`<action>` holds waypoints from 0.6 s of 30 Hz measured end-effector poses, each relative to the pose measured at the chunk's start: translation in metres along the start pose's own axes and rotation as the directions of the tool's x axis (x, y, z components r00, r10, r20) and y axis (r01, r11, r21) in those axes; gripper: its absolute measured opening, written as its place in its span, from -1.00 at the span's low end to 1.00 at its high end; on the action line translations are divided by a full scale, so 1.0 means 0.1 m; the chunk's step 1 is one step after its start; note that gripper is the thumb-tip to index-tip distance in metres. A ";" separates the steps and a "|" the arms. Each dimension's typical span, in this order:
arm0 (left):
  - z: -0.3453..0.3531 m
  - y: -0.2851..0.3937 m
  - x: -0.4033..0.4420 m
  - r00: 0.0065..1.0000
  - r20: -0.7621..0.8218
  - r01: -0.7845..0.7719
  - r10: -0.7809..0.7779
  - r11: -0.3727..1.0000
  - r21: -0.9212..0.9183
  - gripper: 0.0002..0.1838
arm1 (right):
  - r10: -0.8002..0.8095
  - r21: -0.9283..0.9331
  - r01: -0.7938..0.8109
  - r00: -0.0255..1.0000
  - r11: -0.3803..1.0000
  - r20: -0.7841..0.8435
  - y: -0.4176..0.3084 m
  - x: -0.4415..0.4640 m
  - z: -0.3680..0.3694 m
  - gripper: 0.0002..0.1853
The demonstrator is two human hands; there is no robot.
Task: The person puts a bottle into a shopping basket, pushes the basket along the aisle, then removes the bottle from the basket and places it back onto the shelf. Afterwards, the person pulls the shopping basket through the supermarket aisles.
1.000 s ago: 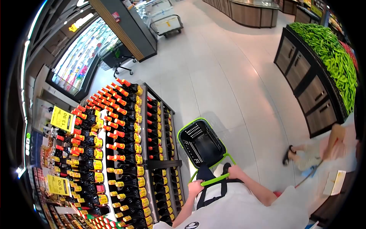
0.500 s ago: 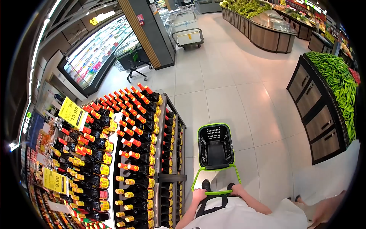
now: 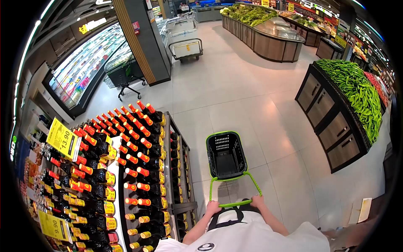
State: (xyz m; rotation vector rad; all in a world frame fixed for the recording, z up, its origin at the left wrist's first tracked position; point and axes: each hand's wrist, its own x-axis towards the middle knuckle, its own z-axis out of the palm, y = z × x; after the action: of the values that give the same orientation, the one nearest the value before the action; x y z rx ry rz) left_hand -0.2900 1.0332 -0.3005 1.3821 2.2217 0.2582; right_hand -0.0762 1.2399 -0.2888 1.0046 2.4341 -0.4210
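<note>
A black shopping basket [image 3: 226, 161] with a green rim stands on the tiled floor in front of me, with nothing in it. Its long green handle [image 3: 236, 204] reaches back to my waist. My left hand [image 3: 213, 207] is closed round the left end of the handle's crossbar. At the right end, my right hand [image 3: 257, 202] grips the same bar. Close by on the left rise rows of dark bottles [image 3: 145, 176] with red and yellow caps on a display rack.
Yellow price signs [image 3: 63, 140] stand over the bottles. Green peppers [image 3: 350, 94] fill a wooden stand on the right. Ahead are a leafy vegetable island [image 3: 252, 19], a flat cart [image 3: 186, 49], a pillar [image 3: 145, 42] and a shopping cart [image 3: 121, 73]. Another person's arm [image 3: 352, 235] shows at lower right.
The view has turned slightly right, so the shelves, pillar and pepper stand sit further left. The basket has shifted a little left and up in view. Both hands stay on the handle.
</note>
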 end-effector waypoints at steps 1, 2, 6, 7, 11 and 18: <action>0.00 -0.02 0.02 1.000 0.013 0.020 -0.020 1.000 -0.010 -0.75 | 0.017 0.034 -0.018 0.998 0.999 0.052 0.00 0.03 -0.02 -0.68; 0.00 -0.03 0.04 0.999 0.025 0.044 -0.044 0.999 -0.019 -0.75 | 0.028 0.067 -0.036 0.994 0.997 0.106 0.00 0.07 -0.04 -0.66; -0.01 -0.02 0.13 0.999 0.023 0.030 -0.029 0.999 -0.018 -0.75 | 0.057 0.173 -0.061 0.998 0.983 0.028 0.03 0.24 -0.16 -0.64; -0.03 -0.01 0.17 0.999 0.024 0.033 -0.032 0.999 -0.012 -0.74 | 0.058 0.166 -0.063 0.998 0.984 0.033 0.02 0.27 -0.23 -0.64; -0.09 -0.05 0.40 0.997 0.032 0.075 -0.076 0.997 0.021 -0.72 | 0.020 0.242 -0.044 0.995 0.969 0.103 0.02 0.47 -0.41 -0.70; -0.17 -0.08 0.86 0.929 0.323 0.140 -0.181 0.979 0.146 -0.73 | -0.100 0.346 0.113 0.994 0.931 -0.053 0.23 0.88 -0.31 -0.79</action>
State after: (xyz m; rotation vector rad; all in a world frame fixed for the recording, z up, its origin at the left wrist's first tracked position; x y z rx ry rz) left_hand -0.3353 1.1071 -0.3171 1.1906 2.0730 -0.1632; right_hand -0.1242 1.3206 -0.3114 1.0269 2.5051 -0.9070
